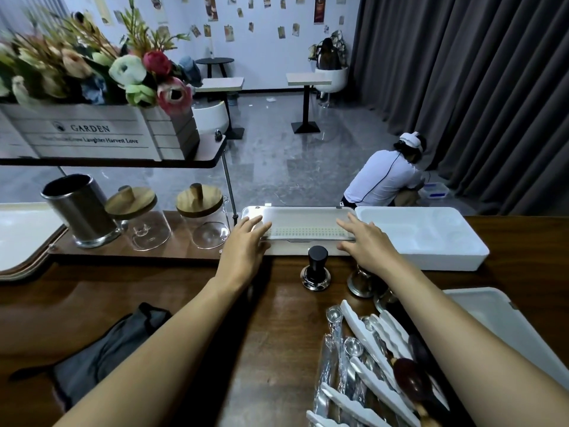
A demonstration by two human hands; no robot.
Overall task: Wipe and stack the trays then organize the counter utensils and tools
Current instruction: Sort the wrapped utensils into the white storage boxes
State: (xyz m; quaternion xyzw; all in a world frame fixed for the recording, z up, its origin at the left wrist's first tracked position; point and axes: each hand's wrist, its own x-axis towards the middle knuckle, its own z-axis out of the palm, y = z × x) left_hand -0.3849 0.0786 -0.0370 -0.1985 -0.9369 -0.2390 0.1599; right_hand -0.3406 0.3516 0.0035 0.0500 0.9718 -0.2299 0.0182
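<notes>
A narrow white tray with a slatted insert (300, 221) lies at the counter's far edge. My left hand (246, 245) rests flat on its left end, and my right hand (366, 241) lies with straight fingers on its right end. A deeper white tray (431, 241) stands just to the right of it. Another white tray (505, 328) sits at the near right, partly behind my right forearm. White tongs (372, 337) and metal spoons (335, 318) are piled at the near right. A dark grey cloth (101, 355) lies crumpled at the near left.
A black coffee tamper (317, 268) and a metal tamper (360, 280) stand mid-counter. On the left are a steel cup (80, 211) and two wooden-lidded glass jars (203, 217). A flower box (92, 134) sits on the shelf above. A person (388, 177) crouches on the floor beyond.
</notes>
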